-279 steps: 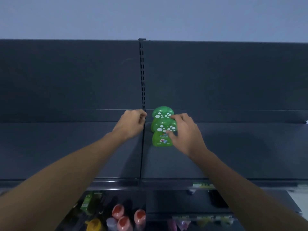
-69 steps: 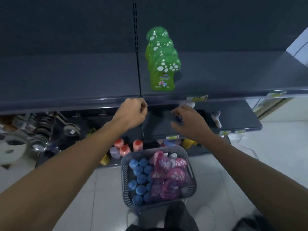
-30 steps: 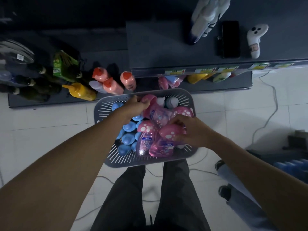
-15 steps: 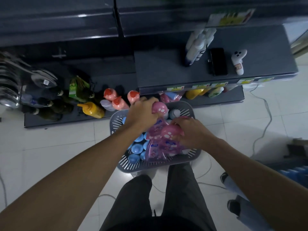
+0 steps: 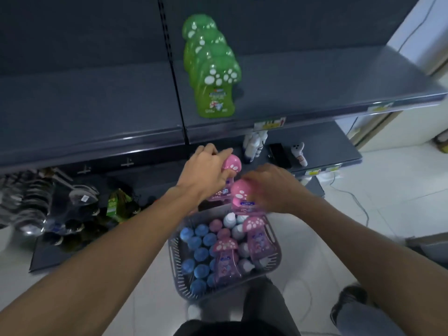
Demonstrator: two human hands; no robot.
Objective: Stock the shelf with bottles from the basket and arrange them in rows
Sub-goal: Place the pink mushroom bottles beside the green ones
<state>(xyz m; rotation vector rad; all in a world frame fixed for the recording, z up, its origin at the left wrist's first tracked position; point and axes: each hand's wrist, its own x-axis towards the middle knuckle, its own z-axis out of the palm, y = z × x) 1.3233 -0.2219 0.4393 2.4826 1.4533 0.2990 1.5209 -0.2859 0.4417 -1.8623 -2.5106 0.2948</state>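
A row of green mushroom-cap bottles [image 5: 214,86] stands on the dark upper shelf [image 5: 315,88], just right of the upright divider. My left hand [image 5: 206,170] grips a pink mushroom-cap bottle [image 5: 232,163] above the basket. My right hand [image 5: 271,187] holds a second pink bottle [image 5: 241,197] beside it, both below the shelf's front edge. The grey basket [image 5: 175,265] on the floor holds two more pink bottles [image 5: 226,258], several blue-capped bottles [image 5: 198,243] and some white-capped ones.
The lower shelf [image 5: 334,149] carries white bottles [image 5: 253,146], a black phone [image 5: 280,155] and a white controller [image 5: 299,152]. Dark bottles and a green pack [image 5: 116,202] crowd the bottom left. Another person's shoe [image 5: 349,301] stands at lower right. A cable runs across the floor.
Both hands have lifted out of the basket, each with a pink bottle, up toward the shelf. My view has tilted up, so the green row shows again.
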